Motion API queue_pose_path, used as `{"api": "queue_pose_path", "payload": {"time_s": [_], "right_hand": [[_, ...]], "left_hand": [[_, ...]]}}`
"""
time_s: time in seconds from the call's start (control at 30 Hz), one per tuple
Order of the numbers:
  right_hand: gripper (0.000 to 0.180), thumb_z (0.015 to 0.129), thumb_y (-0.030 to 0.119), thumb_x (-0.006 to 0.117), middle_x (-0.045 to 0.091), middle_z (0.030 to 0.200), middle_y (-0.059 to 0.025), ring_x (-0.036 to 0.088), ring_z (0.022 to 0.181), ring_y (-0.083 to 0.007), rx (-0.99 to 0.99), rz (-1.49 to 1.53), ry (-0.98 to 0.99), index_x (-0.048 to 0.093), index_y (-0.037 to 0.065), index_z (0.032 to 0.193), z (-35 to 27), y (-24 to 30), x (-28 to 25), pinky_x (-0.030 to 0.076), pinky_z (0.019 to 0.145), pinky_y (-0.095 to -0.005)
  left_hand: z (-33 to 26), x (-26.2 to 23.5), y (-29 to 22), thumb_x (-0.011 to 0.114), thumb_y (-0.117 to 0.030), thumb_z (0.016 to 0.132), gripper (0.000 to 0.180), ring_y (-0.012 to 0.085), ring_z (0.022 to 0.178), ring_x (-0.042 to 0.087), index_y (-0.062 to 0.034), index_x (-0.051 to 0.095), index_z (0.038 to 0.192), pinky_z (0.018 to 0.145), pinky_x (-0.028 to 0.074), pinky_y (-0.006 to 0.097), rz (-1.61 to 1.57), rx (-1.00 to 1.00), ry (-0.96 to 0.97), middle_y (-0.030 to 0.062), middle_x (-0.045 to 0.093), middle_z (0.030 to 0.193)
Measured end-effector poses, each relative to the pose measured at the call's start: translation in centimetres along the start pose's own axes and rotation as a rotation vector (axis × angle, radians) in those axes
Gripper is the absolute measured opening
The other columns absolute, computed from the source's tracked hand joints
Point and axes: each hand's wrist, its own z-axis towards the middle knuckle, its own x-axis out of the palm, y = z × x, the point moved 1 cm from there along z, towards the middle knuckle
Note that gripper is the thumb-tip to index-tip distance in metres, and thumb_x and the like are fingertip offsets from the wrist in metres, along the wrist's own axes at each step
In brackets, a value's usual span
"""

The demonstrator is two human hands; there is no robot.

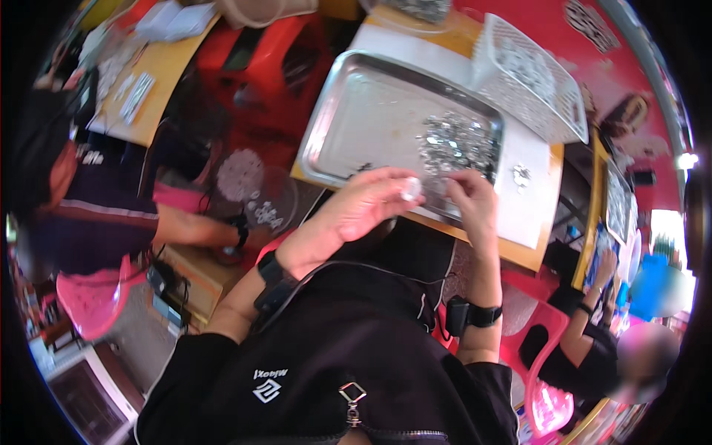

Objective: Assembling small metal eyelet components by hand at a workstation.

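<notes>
My left hand (363, 199) is closed in a pinch on a small round white piece (410, 188), held above the near edge of a metal tray (371, 111). To its right my right hand (475, 199) is also pinched, by the tray's near right corner; what lies between its fingertips is too small to make out. Behind the hands, a heap of small shiny metal parts (456, 141) covers the right half of the tray. A few more metal parts (521, 175) lie on the white sheet (523, 204) right of the tray.
A white perforated basket (530, 85) of pale pieces stands behind the tray. On the left a person's arm (196, 228) reaches toward a clear container (278, 196) of white pieces. Another person (586, 348) works at the right. Red stools (256, 63) stand at back left.
</notes>
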Motion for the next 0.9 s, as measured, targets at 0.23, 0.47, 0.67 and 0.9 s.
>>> {"api": "queue_pose_path", "payload": {"time_s": [0.23, 0.47, 0.67, 0.9], "right_hand": [[0.015, 0.091, 0.003, 0.059, 0.065, 0.096, -0.0105, 0.064, 0.080, -0.0146, 0.231, 0.829, 0.018, 0.059, -0.001, 0.106, 0.7, -1.2, -0.8, 0.053, 0.069, -0.0237], [0.025, 0.090, 0.003, 0.061, 0.064, 0.105, -0.0114, 0.065, 0.097, -0.0175, 0.277, 0.947, -0.006, 0.058, -0.006, 0.113, 1.2, -1.3, -0.3, 0.056, 0.083, -0.0254], [0.021, 0.093, 0.006, 0.059, 0.069, 0.094, -0.0133, 0.067, 0.077, -0.0145, 0.203, 0.794, 0.071, 0.062, -0.005, 0.110, 0.5, 0.8, 1.0, 0.056, 0.067, -0.0241], [0.012, 0.091, 0.002, 0.061, 0.069, 0.089, -0.0119, 0.066, 0.074, -0.0142, -0.070, 0.573, 0.050, 0.063, -0.004, 0.101, -1.6, 4.6, 3.6, 0.053, 0.069, -0.0233]], "left_hand": [[-0.6, 1.3, 1.4, 0.060, -0.014, 0.093, 0.029, 0.0188, 0.101, 0.064, 0.0021, 0.055, 0.117, 0.090, 0.052, 0.030, 0.010, -0.149, 0.067, 0.0099, 0.064, 0.105], [-0.1, 0.5, 1.7, 0.060, -0.014, 0.093, 0.025, 0.0197, 0.099, 0.065, 0.0019, 0.058, 0.112, 0.090, 0.053, 0.029, -0.046, -0.105, 0.083, 0.0097, 0.064, 0.103], [0.0, 0.0, 0.1, 0.057, -0.018, 0.096, 0.028, 0.0288, 0.102, 0.065, 0.0002, 0.058, 0.117, 0.090, 0.055, 0.033, -0.149, 0.035, 0.060, 0.0133, 0.065, 0.107], [-0.5, -0.3, -1.1, 0.055, -0.018, 0.097, 0.029, 0.0276, 0.103, 0.065, 0.0024, 0.058, 0.117, 0.088, 0.056, 0.030, -0.149, 0.095, 0.037, 0.0133, 0.065, 0.110]]}}
